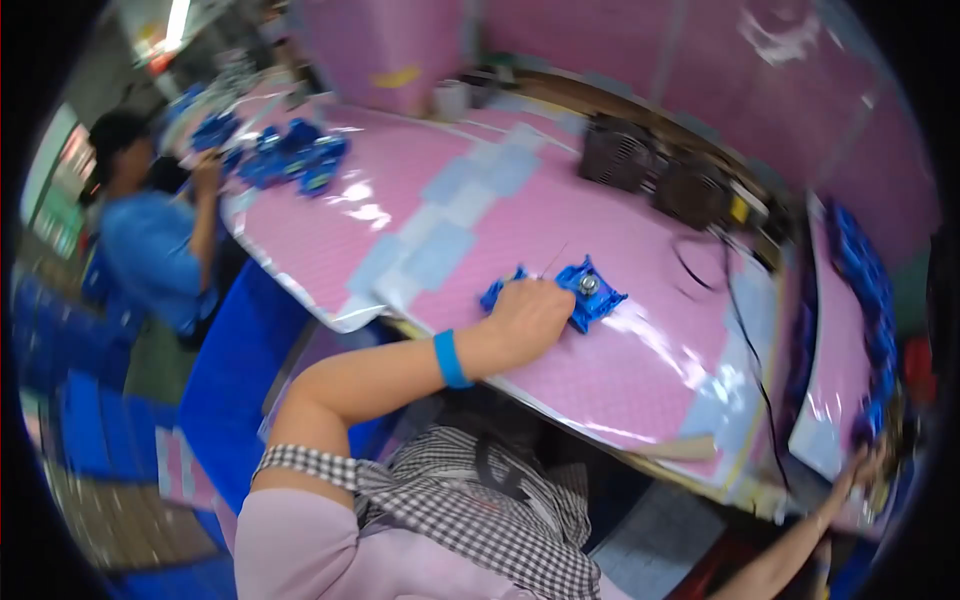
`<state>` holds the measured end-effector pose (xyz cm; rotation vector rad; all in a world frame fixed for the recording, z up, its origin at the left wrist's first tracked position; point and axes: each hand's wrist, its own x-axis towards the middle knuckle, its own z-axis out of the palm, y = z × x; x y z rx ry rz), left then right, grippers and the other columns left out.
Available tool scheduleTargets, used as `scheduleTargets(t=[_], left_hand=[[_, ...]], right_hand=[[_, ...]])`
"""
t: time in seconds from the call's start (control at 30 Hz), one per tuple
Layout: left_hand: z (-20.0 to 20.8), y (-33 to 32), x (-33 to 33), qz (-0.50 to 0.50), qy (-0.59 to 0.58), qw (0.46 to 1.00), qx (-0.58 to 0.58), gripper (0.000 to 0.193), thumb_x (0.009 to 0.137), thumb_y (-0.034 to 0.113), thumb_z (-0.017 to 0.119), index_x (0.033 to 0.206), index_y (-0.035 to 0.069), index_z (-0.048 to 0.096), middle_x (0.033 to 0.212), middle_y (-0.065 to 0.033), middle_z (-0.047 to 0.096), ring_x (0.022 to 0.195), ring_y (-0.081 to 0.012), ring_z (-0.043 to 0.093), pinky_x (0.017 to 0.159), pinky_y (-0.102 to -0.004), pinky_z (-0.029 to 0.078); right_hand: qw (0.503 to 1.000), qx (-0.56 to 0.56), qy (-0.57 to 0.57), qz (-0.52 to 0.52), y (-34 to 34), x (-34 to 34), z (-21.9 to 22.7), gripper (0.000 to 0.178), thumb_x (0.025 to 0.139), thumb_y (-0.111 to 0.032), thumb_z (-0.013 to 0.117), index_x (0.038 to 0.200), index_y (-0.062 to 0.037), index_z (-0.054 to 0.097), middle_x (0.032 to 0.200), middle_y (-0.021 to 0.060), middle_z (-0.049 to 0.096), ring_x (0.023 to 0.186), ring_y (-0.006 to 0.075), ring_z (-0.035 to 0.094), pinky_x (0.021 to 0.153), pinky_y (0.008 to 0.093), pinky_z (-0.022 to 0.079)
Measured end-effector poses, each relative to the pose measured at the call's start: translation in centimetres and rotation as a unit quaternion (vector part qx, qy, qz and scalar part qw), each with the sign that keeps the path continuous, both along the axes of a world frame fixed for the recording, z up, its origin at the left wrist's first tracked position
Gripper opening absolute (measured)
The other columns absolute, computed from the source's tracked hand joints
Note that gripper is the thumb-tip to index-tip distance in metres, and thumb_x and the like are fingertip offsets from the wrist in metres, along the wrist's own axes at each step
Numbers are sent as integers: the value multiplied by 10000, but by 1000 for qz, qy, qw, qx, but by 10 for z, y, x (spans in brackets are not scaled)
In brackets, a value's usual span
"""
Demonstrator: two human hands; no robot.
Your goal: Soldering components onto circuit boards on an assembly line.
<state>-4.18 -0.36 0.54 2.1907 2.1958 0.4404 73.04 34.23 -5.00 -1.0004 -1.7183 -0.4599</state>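
My left hand (530,318), with a blue band on its wrist, is closed and rests on the pink-covered table. Beside its fingers, and apparently gripped by them, is a glossy blue part (598,296) with a round silvery metal piece on top. Another bit of blue (492,292) shows past the knuckles on the other side; whether it is the same piece is hidden. My right hand (862,468) is stretched far out to the lower right, beside blurred brassy metal pieces (890,465). Its fingers are too smeared to read.
Two dark boxy devices with grilles (655,172) stand at the back, and a black cable (745,330) runs down the table's right side. Blue parts (868,300) line a side shelf. At far left a person in blue (155,240) works near a blue heap (290,158).
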Motion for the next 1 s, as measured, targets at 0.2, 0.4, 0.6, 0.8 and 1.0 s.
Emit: scheduleTargets(t=[0.2,0.4,0.6,0.8,1.0], left_hand=[[12,-57,-187,337,175,924,-44,109,780,122,608,801,53,691,829,-182,665,798,-351,682,655,-472,549],[-20,-37,-289,469,192,846,168,153,835,135,626,842,0,699,944,-175,612,764,-350,686,637,-408,547],[28,-84,-136,126,-629,763,76,472,998,354,445,710,23,619,486,11,384,516,-114,439,514,-228,343],[17,-64,-27,15,-467,882,62,263,805,253,733,746,13,642,626,-66,565,558,-175,524,543,-285,401],[-10,1,18,4,-286,956,74,321,741,311,735,707,-2,677,621,-182,607,594,-351,606,582,-433,463]], right_hand=[[985,-118,122,26,-56,-161,20,345,885,-28,579,1227,8,551,1162,134,591,1026,259,579,936,328,467],[977,-116,134,118,-184,-358,43,341,804,-3,635,1139,-24,577,1044,66,592,924,172,560,851,289,465],[891,-403,89,189,-312,-538,79,243,779,-14,693,1017,-21,641,864,76,659,796,162,629,710,276,501],[901,-356,55,244,-285,-565,93,233,765,-73,783,888,-25,592,710,30,623,568,68,585,518,219,439],[957,-246,39,146,-244,-542,82,170,816,-96,739,861,-15,596,736,72,657,592,99,623,532,243,462]])
